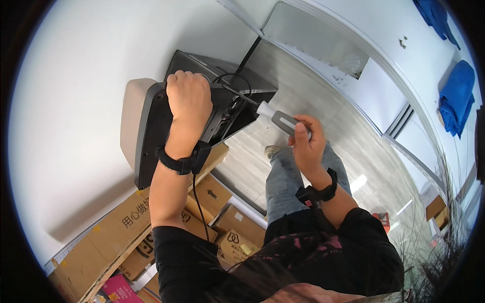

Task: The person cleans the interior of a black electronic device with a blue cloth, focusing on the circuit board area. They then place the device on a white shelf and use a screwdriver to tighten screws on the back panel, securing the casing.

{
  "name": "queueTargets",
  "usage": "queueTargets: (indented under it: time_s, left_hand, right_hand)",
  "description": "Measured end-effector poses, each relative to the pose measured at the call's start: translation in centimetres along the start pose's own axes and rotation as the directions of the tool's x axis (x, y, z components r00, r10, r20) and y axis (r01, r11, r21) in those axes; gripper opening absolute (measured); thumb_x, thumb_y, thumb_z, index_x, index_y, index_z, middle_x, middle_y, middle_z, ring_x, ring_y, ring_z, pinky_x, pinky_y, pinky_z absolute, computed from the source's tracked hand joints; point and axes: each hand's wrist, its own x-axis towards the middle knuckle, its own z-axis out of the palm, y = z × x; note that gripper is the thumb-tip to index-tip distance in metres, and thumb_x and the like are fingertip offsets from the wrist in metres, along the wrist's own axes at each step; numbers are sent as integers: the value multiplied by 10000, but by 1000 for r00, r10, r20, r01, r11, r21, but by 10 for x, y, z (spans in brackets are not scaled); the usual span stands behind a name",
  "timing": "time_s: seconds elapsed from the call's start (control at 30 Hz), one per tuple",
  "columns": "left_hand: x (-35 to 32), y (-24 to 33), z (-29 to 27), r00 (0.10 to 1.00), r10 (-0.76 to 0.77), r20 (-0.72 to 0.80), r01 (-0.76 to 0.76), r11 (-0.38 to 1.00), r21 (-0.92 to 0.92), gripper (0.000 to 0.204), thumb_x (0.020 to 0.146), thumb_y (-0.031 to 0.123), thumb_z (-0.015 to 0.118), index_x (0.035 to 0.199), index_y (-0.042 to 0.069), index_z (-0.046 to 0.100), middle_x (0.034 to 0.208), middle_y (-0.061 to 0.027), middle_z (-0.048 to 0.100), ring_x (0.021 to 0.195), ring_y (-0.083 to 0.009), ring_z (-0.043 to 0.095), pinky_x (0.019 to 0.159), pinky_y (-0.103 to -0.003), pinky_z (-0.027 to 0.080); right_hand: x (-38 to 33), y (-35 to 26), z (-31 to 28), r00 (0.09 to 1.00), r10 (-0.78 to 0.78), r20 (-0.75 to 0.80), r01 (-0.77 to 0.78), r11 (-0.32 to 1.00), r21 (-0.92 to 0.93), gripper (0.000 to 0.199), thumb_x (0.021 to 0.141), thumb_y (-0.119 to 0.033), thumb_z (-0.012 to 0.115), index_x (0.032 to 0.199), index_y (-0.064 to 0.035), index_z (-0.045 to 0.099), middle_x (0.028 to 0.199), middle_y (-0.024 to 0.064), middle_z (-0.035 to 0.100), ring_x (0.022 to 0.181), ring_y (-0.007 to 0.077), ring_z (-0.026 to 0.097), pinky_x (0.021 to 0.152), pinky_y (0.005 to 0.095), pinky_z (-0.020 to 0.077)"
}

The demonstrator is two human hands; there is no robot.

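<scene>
Head view: looking down past two forearms at a dark device on a white bench (65,126), floor far right.
Count of hands: two, both the person's own, each wrist with one black strap.
Left hand (188,103): clenched over the top edge of the dark device, knuckles up, forearm rising straight from the lower edge.
Right hand (306,143): grasping the grey handle of one screwdriver, fingers curled round it, thumb on top, wrist bent toward the left.
Screwdriver (277,118): one; white collar and thin shaft pointing left and far into the open side of the device, right of the left hand.
Dark device (151,136): one; black casing with a beige back panel on its left, standing at the bench edge, open on its right side with metal frame showing.
Cables (237,83): a few black ones, looped inside the opening; one more hanging down near the left forearm; exact count cannot tell.
Cardboard boxes (222,217): several, brown, stacked below the bench, near left.
Blue cloths (457,98): two, far right against the white wall.
Legs: grey jeans, one shoe (272,150) on the pale plank floor.
</scene>
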Motion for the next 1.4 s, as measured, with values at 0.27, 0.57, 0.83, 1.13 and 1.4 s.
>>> queueTargets:
  time_s: [0.27,0.57,0.83,1.13,1.4]
  left_hand:
    - [-3,-8,-2,998,55,33,-52,994,-91,210,744,231,756,858,90,651,877,-57,628,898,-253,613,805,-378,433]
    - [24,22,-53,958,35,-283,-210,760,-616,245,773,170,735,986,61,681,907,-97,670,881,-295,647,739,-411,482]
    - [77,136,-157,840,-146,-523,-522,47,-851,214,801,115,737,994,41,676,878,-110,662,754,-260,616,685,-358,506]
    - [132,205,-207,849,-195,-491,-482,92,-871,222,779,114,756,989,66,699,873,-66,634,795,-233,606,700,-359,500]
    - [139,214,-199,832,-253,-494,-509,7,-861,113,786,40,746,893,29,711,831,-68,633,646,-177,603,584,-285,483]
  right_hand:
    - [12,-32,-78,997,-66,-43,65,997,-32,284,1000,-276,563,1144,-33,588,774,3,567,557,51,515,514,206,447]
    - [4,-75,-149,977,-153,-150,158,987,25,317,1027,-301,484,1128,-13,567,750,73,604,526,127,551,451,227,402]
    - [-16,-96,-214,954,-178,-242,222,961,168,276,1011,-249,519,1197,-47,490,877,133,653,587,133,560,616,295,518]
    - [-27,-107,-252,930,-215,-299,261,957,123,312,980,-195,578,1228,-31,483,923,79,602,637,102,535,679,306,525]
    - [-30,-101,-255,938,-222,-267,253,964,87,309,962,-138,598,1225,1,516,924,60,593,680,102,551,650,249,489]
